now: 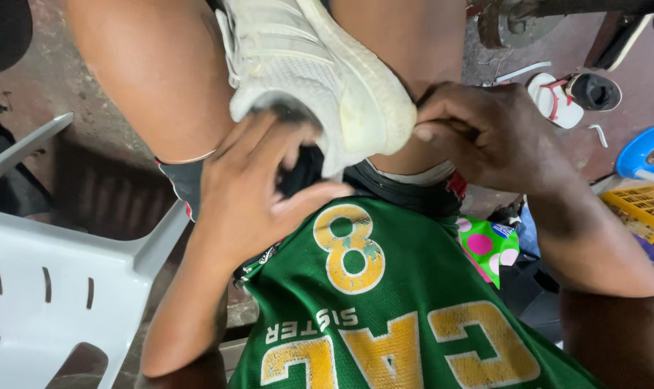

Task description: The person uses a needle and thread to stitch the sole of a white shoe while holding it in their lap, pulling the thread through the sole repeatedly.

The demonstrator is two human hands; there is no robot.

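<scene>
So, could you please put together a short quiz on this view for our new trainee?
1. True or false: the left hand has its fingers inside the opening of the white sneaker.
2. Which hand pinches the sneaker's edge at the sole? A) left hand B) right hand C) neither
3. Fill in: the seat at the lower left is a white plastic ____.

Key
1. True; the fingers reach into the shoe's opening.
2. B; the right hand grips it with thumb and fingers at the yellowed sole rim.
3. chair.
</scene>
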